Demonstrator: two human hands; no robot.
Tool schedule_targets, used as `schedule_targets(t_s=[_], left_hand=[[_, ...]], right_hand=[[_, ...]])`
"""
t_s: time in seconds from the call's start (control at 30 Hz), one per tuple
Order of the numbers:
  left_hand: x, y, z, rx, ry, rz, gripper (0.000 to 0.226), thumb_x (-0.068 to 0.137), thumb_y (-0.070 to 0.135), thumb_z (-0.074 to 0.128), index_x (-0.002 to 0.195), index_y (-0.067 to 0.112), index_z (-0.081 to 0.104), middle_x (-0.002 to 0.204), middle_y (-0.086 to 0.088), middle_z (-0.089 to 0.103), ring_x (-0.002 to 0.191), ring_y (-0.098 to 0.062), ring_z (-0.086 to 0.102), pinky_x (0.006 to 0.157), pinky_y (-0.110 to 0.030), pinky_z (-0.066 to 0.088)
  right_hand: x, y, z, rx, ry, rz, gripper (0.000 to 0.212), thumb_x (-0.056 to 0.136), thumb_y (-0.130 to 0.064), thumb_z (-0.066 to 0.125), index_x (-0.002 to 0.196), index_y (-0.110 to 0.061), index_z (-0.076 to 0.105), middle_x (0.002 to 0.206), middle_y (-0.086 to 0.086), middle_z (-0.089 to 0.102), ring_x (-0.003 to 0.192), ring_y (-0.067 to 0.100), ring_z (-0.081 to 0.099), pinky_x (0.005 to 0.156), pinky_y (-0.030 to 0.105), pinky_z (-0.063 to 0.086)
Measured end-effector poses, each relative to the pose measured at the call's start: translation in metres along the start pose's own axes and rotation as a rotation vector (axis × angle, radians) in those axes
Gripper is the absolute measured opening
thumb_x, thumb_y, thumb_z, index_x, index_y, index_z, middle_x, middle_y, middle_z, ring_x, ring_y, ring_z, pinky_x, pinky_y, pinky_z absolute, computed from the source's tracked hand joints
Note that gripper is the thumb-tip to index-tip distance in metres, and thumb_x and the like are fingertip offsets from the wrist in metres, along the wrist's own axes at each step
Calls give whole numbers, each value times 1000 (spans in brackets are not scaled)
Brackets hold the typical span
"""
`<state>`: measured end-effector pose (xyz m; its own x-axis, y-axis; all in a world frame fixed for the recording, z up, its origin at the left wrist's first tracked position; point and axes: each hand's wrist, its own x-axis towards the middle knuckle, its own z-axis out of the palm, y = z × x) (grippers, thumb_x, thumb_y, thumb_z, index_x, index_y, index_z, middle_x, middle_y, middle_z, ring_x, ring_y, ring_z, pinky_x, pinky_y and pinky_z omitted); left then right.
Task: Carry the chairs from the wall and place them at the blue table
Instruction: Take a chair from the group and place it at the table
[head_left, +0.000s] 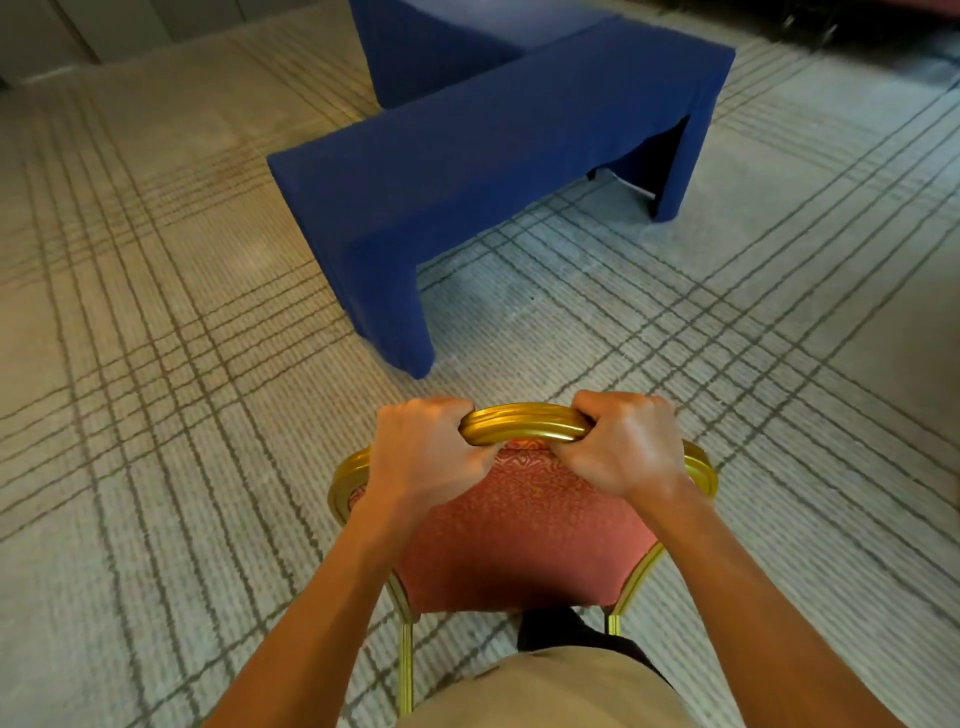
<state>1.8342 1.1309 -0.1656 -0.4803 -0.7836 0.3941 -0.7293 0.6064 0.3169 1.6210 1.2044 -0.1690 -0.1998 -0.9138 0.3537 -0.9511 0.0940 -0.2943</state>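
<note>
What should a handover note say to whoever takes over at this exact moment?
Hands: the left hand and right hand both grip the gold top rail of the chair, side by side.
Things: the chair is right in front of the person, short of the near corner of the blue table. Whether it is lifted is unclear.
Done: one chair is in hand, facing the table.
Left: bring it up to the table and set it down. No chair shows at the table; the wall and other chairs are out of view.
</note>
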Motion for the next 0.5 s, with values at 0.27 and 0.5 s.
schedule_targets(t_s=[0.27, 0.5], left_hand=[[97, -1, 38, 27, -19, -90, 45, 72, 61, 65, 57, 23, 47, 56, 1, 61, 53, -24, 60, 51, -40, 49], [172, -26, 69, 39, -1, -114, 46, 71, 56, 66, 55, 25, 37, 50, -1, 56, 46, -25, 55, 44, -37, 43]], right_hand=[[101, 55, 16, 66, -34, -45, 43, 68, -46, 77, 54, -23, 44, 48, -13, 38, 46, 15, 39, 55, 26, 32], [183, 84, 48, 64, -7, -101, 42, 70, -50, 71, 53, -24, 43, 48, -6, 53, 45, 20, 52, 54, 24, 29]])
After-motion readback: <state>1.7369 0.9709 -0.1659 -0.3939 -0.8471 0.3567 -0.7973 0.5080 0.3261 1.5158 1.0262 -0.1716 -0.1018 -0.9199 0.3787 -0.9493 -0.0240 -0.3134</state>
